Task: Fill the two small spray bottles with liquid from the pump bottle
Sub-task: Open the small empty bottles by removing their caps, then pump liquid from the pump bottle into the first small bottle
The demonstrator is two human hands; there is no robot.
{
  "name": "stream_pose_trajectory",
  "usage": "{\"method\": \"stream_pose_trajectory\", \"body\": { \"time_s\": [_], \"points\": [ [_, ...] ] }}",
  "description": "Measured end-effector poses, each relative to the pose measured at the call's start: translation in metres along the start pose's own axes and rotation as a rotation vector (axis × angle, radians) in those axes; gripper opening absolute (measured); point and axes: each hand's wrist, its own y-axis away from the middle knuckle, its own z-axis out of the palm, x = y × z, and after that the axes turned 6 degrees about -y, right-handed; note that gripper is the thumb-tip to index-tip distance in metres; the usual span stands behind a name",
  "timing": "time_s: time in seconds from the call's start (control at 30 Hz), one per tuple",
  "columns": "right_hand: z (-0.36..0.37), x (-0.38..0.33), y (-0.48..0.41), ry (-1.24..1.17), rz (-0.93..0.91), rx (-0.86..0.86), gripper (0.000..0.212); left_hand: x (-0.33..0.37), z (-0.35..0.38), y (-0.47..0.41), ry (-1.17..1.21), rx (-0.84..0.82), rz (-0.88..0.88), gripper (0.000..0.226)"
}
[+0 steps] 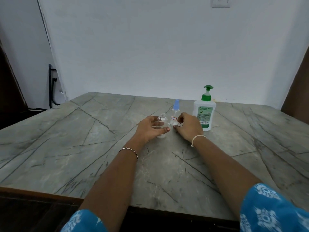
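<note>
A small clear spray bottle stands on the table with its cap off and its threaded neck bare. My left hand wraps around its body. Just behind it to the right stands a second small spray bottle, with a blue cap and a white label. My right hand pinches a small white spray cap low over the table, between the two bottles. The white pump bottle with a green pump head stands upright right behind my right hand.
The grey marble-patterned table runs back to a white wall. Black cables hang by the wall at the far left. Dark wooden furniture edges show at both sides.
</note>
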Motion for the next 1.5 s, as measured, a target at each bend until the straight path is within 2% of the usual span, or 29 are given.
{"method": "stream_pose_trajectory", "body": {
  "time_s": [0.13,0.23,0.3,0.4,0.5,0.57,0.63,0.7,0.77,0.83,0.93,1.3,1.5],
  "points": [
    [-0.014,-0.002,0.005,-0.003,0.011,0.069,0.021,0.003,-0.001,0.001,-0.032,0.004,-0.002,0.065],
    [-0.033,-0.004,0.012,0.037,0.024,0.219,0.010,0.004,-0.003,0.002,-0.012,0.025,-0.005,0.066],
    [-0.046,-0.003,0.016,0.050,0.015,0.339,0.010,0.002,-0.004,0.002,-0.009,0.029,-0.001,0.066],
    [-0.062,0.002,0.014,0.032,-0.063,0.522,0.015,0.003,-0.002,0.002,-0.007,0.022,0.011,0.066],
    [-0.071,0.009,0.004,0.028,-0.092,0.615,0.041,0.004,0.000,0.001,-0.006,0.011,0.025,0.066],
    [-0.074,0.011,-0.005,-0.054,-0.049,0.567,0.064,0.004,0.002,0.000,0.001,0.000,0.026,0.064],
    [-0.076,0.014,-0.016,-0.235,0.011,0.452,0.083,0.005,0.006,-0.002,0.002,-0.018,0.035,0.061],
    [-0.078,0.020,-0.027,-0.433,0.105,0.302,0.096,0.007,0.012,-0.003,-0.001,-0.036,0.047,0.061],
    [-0.079,0.026,-0.035,-0.613,0.192,0.165,0.101,0.007,0.017,-0.004,-0.004,-0.047,0.054,0.064],
    [-0.080,0.032,-0.039,-0.757,0.241,0.069,0.095,0.005,0.020,-0.007,-0.014,-0.049,0.064,0.066],
    [-0.083,0.040,-0.040,-0.885,0.285,0.028,0.084,0.005,0.021,-0.009,-0.026,-0.056,0.067,0.068],
    [-0.072,0.055,-0.041,-0.909,0.334,0.008,0.036,0.005,0.023,-0.009,-0.028,-0.074,0.081,0.068],
    [-0.063,0.053,-0.039,-0.964,0.316,0.022,0.040,0.004,0.023,-0.009,-0.031,-0.076,0.086,0.064]
  ]
}}
